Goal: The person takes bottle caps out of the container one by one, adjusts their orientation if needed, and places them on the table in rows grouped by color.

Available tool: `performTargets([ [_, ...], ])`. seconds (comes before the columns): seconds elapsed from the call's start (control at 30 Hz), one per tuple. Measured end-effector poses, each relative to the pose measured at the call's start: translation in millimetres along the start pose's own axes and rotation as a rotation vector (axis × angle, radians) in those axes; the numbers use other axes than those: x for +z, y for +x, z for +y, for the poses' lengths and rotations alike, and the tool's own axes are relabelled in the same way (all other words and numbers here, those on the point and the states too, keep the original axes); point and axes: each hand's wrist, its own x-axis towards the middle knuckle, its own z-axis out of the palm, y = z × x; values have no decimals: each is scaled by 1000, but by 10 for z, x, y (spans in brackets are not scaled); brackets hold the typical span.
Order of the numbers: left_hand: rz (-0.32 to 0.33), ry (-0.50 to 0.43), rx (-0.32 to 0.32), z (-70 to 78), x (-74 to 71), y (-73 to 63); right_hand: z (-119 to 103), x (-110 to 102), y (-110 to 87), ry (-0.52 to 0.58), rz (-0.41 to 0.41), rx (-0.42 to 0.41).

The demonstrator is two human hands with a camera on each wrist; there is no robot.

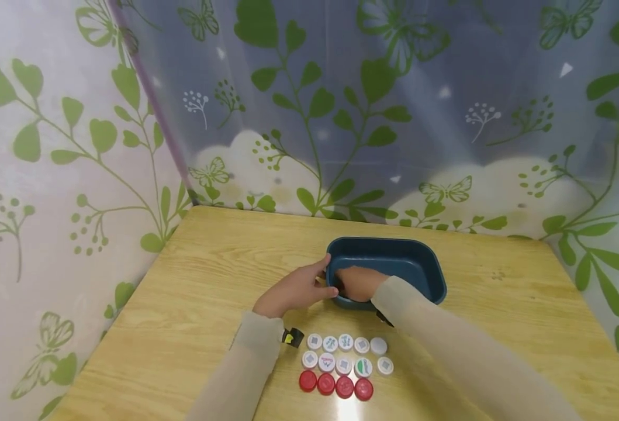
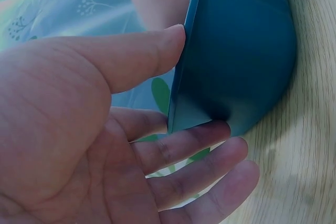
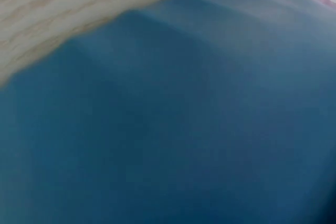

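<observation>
A dark blue rectangular tub point(image 1: 411, 269) stands on the table. My left hand point(image 1: 301, 286) is at its near left corner, thumb tip touching the rim and fingers along the outside. The left wrist view shows those fingers nearly straight, with fingertips point(image 2: 223, 128) against the tub's wall point(image 2: 236, 51). Inside the tub, my right hand point(image 1: 362, 283) reaches down into the left end. Its fingers are mostly hidden by a dark patch and the near wall, so I cannot tell whether they hold anything. The right wrist view is filled by the tub's outer wall point(image 3: 173, 103).
In front of the tub, bottle caps lie in rows: two rows of white caps point(image 1: 343, 366), some printed, and a nearest row of red caps point(image 1: 344, 386). The wooden table point(image 1: 225, 263) meets a leaf-patterned curtain point(image 1: 320, 146) at the back and left.
</observation>
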Motion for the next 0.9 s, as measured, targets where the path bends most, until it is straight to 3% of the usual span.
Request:
performTargets([
  [0.27, -9, 7, 10, -25, 13, 17, -46, -6, -35, 89, -69, 107],
  [0.5, -10, -17, -12, -4, -3, 13, 2, 40, 41, 58, -80, 109],
  [0.77, -56, 10, -3, -19, -4, 8, 44, 81, 48, 95, -22, 108],
  [0.9, -66, 28, 1, -29, -30, 11, 83, -9, -60, 57, 135, 26],
])
